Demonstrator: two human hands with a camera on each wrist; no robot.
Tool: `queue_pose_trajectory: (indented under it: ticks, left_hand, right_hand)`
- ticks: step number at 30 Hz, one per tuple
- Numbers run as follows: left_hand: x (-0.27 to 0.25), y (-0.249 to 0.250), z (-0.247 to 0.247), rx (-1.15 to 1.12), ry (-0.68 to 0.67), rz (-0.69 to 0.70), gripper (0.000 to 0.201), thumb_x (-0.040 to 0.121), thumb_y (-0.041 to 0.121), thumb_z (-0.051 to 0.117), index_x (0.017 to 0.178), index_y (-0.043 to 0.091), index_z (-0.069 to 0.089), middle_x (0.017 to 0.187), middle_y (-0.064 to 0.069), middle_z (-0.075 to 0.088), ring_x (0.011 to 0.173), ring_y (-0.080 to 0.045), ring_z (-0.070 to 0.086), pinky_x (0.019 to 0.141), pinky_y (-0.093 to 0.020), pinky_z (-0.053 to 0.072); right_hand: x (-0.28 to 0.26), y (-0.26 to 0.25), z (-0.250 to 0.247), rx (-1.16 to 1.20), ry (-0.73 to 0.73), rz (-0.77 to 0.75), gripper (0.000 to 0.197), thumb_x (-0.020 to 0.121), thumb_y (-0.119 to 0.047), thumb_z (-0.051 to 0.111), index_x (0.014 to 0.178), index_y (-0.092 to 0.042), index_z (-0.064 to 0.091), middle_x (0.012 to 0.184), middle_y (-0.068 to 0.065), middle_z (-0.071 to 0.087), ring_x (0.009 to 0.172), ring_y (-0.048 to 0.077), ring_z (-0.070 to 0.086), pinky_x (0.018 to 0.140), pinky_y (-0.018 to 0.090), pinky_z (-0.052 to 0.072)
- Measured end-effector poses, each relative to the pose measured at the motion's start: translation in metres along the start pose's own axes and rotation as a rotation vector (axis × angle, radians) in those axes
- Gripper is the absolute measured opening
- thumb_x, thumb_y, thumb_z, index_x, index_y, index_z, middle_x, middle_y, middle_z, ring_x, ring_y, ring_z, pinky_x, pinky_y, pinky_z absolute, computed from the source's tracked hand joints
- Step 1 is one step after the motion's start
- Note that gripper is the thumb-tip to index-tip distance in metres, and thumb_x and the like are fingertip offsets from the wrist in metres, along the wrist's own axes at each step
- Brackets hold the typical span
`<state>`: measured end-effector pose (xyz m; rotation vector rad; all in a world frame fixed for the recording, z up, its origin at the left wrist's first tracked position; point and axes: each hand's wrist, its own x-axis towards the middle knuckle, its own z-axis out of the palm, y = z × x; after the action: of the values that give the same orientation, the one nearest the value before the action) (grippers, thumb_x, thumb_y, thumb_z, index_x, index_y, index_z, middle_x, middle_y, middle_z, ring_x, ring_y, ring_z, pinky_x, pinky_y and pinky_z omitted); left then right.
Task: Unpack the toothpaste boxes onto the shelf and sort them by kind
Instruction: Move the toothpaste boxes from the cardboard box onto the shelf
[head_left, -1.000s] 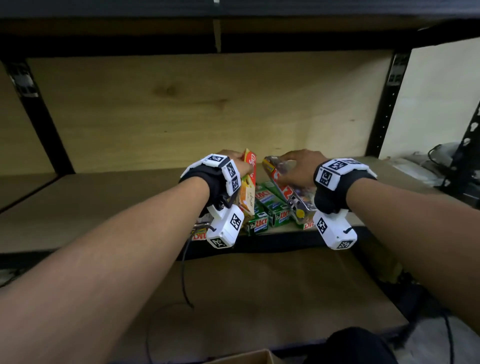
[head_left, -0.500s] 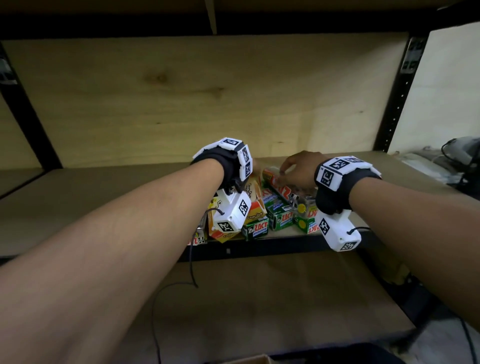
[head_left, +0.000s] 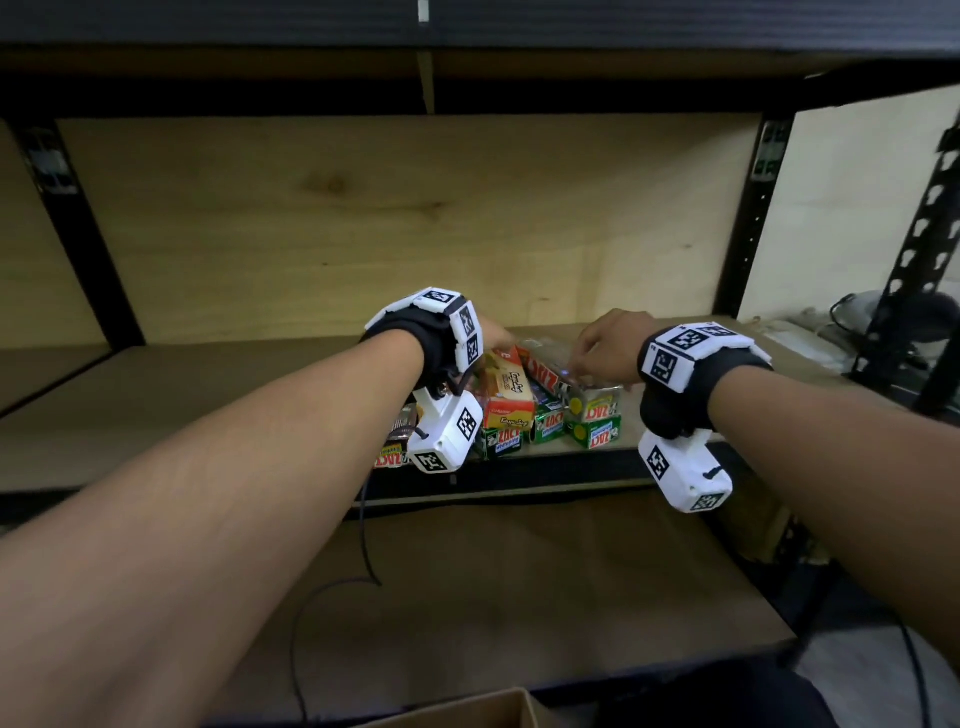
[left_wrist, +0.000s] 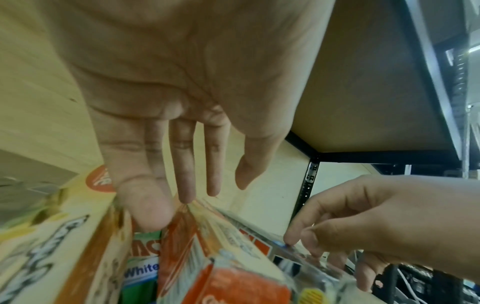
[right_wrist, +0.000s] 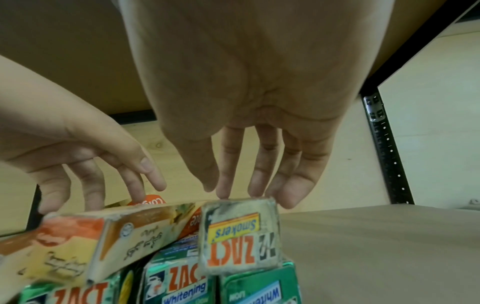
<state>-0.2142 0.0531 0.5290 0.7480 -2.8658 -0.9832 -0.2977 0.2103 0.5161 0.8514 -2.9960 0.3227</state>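
Observation:
A pile of toothpaste boxes lies at the front edge of the wooden shelf (head_left: 208, 405). An orange and yellow box (head_left: 506, 392) (right_wrist: 85, 242) lies across the top of it. My left hand (head_left: 501, 340) (left_wrist: 197, 197) touches that box with straight fingertips. To its right a silver ZACT Smokers box (head_left: 576, 387) (right_wrist: 239, 238) rests on green ZACT Whitening boxes (head_left: 550, 423) (right_wrist: 179, 283). My right hand (head_left: 587, 358) (right_wrist: 241, 191) hangs over the silver box's far end, fingertips just touching it. Neither hand grips anything.
The shelf board stretches bare to the left and behind the pile. Black uprights (head_left: 743, 223) frame the bay. A lower shelf (head_left: 519, 597) carries a loose cable (head_left: 363, 545). A cardboard box (head_left: 467, 714) shows at the bottom edge. Cables and clutter (head_left: 857, 338) sit far right.
The orange box, held upright in my left hand, now lies flat on the pile. The silver box came down from my right hand onto the green boxes. Both hands have loosened.

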Motion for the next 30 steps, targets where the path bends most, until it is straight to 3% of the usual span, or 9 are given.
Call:
queue_pose_trajectory:
  ticks: [2,5,8,12,14,17,22,25,30]
  left_hand:
    - [-0.013,0.000,0.001,-0.080,-0.033,0.022,0.015,0.097,0.027,0.056,0.095,0.012,0.058,0.094,-0.009,0.064,0.068,-0.021,0.057,0.071,-0.035,0.054]
    - [-0.041,-0.007,0.005,-0.119,-0.022,0.031,0.031,0.097,0.024,0.057,0.121,0.004,0.060,0.108,-0.013,0.067,0.070,-0.026,0.063,0.062,-0.033,0.055]
    - [-0.063,-0.020,0.009,-0.152,-0.029,0.048,0.031,0.096,0.027,0.058,0.116,0.005,0.066,0.100,-0.009,0.067,0.072,-0.028,0.064,0.061,-0.033,0.056]
    - [-0.084,-0.041,0.019,-0.185,-0.085,-0.004,0.023,0.094,0.029,0.058,0.100,0.009,0.067,0.083,-0.003,0.059,0.065,-0.023,0.054,0.057,-0.026,0.048]
    - [-0.093,-0.054,0.027,-0.202,-0.154,-0.053,0.018,0.095,0.030,0.057,0.095,0.013,0.063,0.077,0.000,0.052,0.059,-0.019,0.046,0.055,-0.025,0.041]
    - [-0.097,-0.080,0.042,-0.211,-0.171,-0.091,0.024,0.093,0.035,0.060,0.092,0.012,0.067,0.081,0.000,0.059,0.061,-0.020,0.052,0.058,-0.027,0.046]
    - [-0.096,-0.128,0.075,-0.204,-0.137,-0.107,0.028,0.092,0.034,0.063,0.105,0.012,0.072,0.094,-0.005,0.068,0.070,-0.027,0.064,0.065,-0.033,0.056]
    - [-0.091,-0.160,0.097,-0.210,-0.169,-0.169,0.028,0.092,0.034,0.063,0.107,0.011,0.071,0.094,-0.005,0.068,0.072,-0.028,0.064,0.064,-0.031,0.055]
    - [-0.077,-0.213,0.138,-0.235,-0.227,-0.266,0.026,0.091,0.033,0.063,0.105,0.012,0.070,0.095,-0.007,0.070,0.072,-0.028,0.063,0.065,-0.032,0.055]
  right_hand:
    - [-0.012,0.000,-0.002,-0.025,0.003,-0.011,0.033,0.090,-0.031,0.058,0.112,-0.009,0.072,0.108,0.009,0.073,0.069,0.019,0.059,0.074,0.034,0.058]
    - [-0.030,-0.001,0.001,-0.030,0.010,-0.022,0.035,0.093,-0.039,0.058,0.107,-0.010,0.073,0.100,0.009,0.073,0.078,0.022,0.068,0.079,0.036,0.059]
    - [-0.047,-0.005,0.010,0.032,0.018,-0.028,0.038,0.091,-0.038,0.056,0.109,-0.009,0.072,0.100,0.012,0.074,0.067,0.019,0.063,0.075,0.037,0.059]
    - [-0.069,-0.016,0.027,0.059,-0.041,-0.053,0.034,0.092,-0.028,0.055,0.114,-0.007,0.070,0.107,0.014,0.072,0.078,0.021,0.070,0.083,0.043,0.059]
    - [-0.076,-0.019,0.042,0.142,-0.104,-0.052,0.028,0.091,-0.023,0.059,0.110,-0.008,0.071,0.091,0.009,0.074,0.073,0.021,0.071,0.065,0.039,0.061]
    - [-0.083,-0.023,0.074,0.208,-0.173,-0.048,0.023,0.088,-0.022,0.065,0.108,-0.011,0.070,0.075,0.000,0.069,0.056,0.013,0.063,0.047,0.024,0.045]
    - [-0.082,-0.030,0.132,0.203,-0.345,-0.047,0.021,0.089,-0.019,0.061,0.098,-0.005,0.072,0.083,0.004,0.074,0.065,0.019,0.065,0.070,0.038,0.059]
    - [-0.077,-0.028,0.176,0.276,-0.349,-0.040,0.012,0.086,-0.019,0.066,0.097,-0.014,0.069,0.072,0.000,0.068,0.055,0.013,0.063,0.047,0.026,0.050]
    - [-0.068,-0.023,0.245,0.310,-0.425,-0.011,0.013,0.083,-0.020,0.068,0.096,-0.019,0.067,0.078,0.000,0.068,0.060,0.014,0.063,0.048,0.024,0.047]
